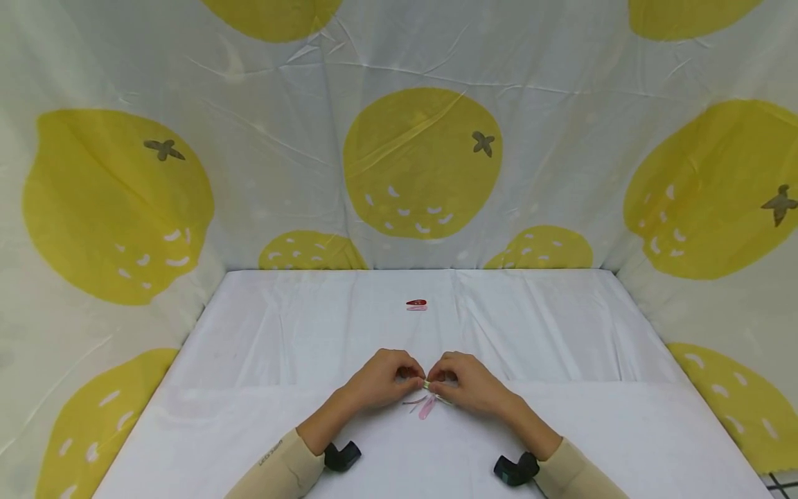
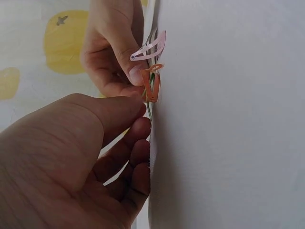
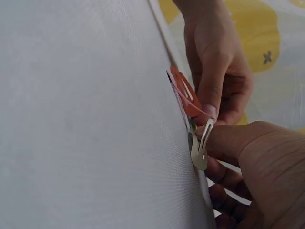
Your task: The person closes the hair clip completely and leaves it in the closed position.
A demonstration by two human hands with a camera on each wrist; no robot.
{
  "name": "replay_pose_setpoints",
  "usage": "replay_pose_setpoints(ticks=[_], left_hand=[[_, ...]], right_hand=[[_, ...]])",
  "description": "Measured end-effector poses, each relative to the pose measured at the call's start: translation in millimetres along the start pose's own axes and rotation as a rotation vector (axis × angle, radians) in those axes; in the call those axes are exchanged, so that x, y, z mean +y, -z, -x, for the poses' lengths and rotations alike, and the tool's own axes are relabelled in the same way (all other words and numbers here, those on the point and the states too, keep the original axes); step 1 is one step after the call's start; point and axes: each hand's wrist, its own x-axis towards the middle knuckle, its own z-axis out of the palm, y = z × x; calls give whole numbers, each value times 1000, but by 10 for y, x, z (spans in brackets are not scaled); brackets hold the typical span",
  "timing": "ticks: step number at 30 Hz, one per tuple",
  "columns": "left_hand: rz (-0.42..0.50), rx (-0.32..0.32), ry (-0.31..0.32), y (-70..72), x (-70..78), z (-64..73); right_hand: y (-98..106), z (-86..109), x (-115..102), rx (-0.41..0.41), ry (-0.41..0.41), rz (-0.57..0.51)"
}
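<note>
Thumb and fingers of my left hand point(image 1: 388, 378) and right hand point(image 1: 469, 382) meet above the table, pinching a small cluster of snap hair clips from both sides. A pale green clip point(image 1: 427, 384) shows between the fingertips in the head view. Below it hangs a pink clip point(image 1: 427, 407). In the left wrist view an orange clip point(image 2: 144, 81) hangs right beside the fingertips, under a light pink clip point(image 2: 159, 47). The right wrist view shows a cream clip point(image 3: 199, 160) by the right thumb. Fingers partly hide where the clips join.
Farther back on the white-covered table point(image 1: 349, 326) lie a red hair clip point(image 1: 416, 302) and a pink hair clip point(image 1: 416, 308), side by side. A lemon-print cloth point(image 1: 548, 159) walls the back and both sides. Black wrist cameras sit at both sleeves.
</note>
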Motion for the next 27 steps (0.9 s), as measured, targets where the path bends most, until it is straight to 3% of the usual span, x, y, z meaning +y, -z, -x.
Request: replay_pose_setpoints(ticks=[15,21,27], left_hand=[[-1,45,23,5,-38,-21],[2,76,9,9,-29,-22],[36,120,-14,5,-20,-27]], right_hand=[[-1,-11,-24,2,0,-43],[1,-21,-24,38,42,-48],[6,-31,-36,79,23,-36]])
